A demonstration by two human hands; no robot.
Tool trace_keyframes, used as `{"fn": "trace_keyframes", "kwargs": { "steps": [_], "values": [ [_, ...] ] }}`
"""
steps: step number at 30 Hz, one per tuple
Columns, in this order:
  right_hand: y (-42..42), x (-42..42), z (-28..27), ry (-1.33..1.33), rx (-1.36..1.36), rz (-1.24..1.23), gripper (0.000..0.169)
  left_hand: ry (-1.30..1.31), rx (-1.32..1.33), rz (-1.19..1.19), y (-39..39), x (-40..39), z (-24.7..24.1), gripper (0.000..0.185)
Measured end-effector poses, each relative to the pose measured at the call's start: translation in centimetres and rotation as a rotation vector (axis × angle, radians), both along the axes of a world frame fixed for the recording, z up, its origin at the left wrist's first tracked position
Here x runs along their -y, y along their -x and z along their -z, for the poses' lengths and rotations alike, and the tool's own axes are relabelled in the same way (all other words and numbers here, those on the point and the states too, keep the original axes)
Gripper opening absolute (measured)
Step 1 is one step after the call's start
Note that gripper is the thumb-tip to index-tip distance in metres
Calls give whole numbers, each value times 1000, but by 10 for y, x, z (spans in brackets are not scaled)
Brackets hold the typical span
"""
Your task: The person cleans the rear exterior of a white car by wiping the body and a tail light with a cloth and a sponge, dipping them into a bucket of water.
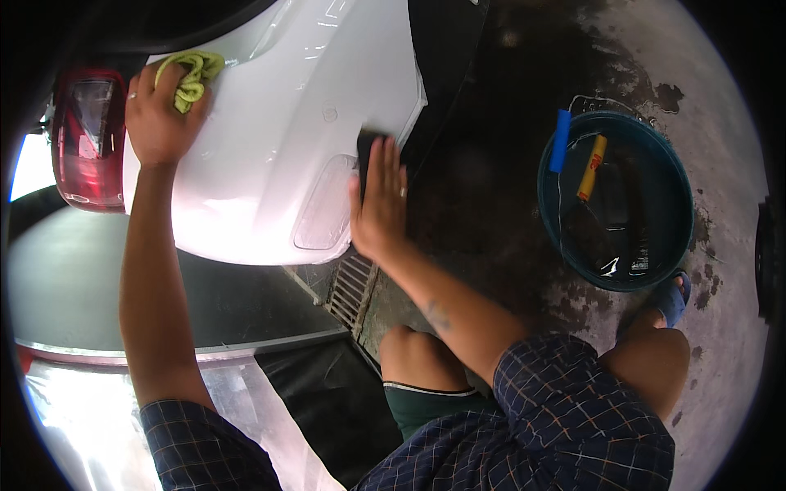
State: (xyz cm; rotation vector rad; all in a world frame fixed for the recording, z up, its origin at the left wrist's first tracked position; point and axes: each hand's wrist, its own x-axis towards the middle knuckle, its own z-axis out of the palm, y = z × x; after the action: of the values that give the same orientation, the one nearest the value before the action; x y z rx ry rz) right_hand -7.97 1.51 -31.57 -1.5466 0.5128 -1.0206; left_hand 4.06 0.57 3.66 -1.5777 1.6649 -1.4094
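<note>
A yellow-green cloth (195, 77) is bunched under my left hand (163, 119), which rests on the white car body panel (264, 129) beside the red tail light (92, 141). Lower on the same panel, my right hand (381, 212) presses a dark flat block or pad (370, 153) with its fingers laid along it. The pad lies next to an oblong recessed outline (322, 205) near the panel's edge. Its underside against the paint is hidden. The right hand looks slightly blurred.
A dark teal tub of water (684, 239) stands on the wet floor to the right. A blue piece (559, 141) sits on its rim, and a yellow 3M-marked piece (592, 167) is inside. A floor grate (351, 288) lies beneath the car's corner. My sandalled foot (672, 301) is beside the tub.
</note>
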Motion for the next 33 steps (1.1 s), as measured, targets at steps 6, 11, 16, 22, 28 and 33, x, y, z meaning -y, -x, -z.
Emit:
{"fn": "trace_keyframes", "kwargs": {
  "steps": [6, 11, 16, 22, 28, 33],
  "values": [
    [-22, 64, -1, -102, 101, 64, 72, -6, 24, -31, -6, -8, -3, 32],
    [2, -5, 17, -76, 83, -141, 81, -12, 10, 21, 1, -2, -3, 33],
    [-17, 63, 15, 13, 90, 61, 74, 3, 16, -35, -1, -1, -5, 33],
    [-6, 42, 26, 77, 86, -5, 75, -11, 6, 16, 2, 1, -3, 31],
    [2, 55, 43, 237, -25, -50, 81, 0, -49, 11, 4, -1, 1, 32],
    [-14, 136, 33, 457, 14, 46, 87, -1, -63, -12, 9, 1, 1, 33]
  ]
}}
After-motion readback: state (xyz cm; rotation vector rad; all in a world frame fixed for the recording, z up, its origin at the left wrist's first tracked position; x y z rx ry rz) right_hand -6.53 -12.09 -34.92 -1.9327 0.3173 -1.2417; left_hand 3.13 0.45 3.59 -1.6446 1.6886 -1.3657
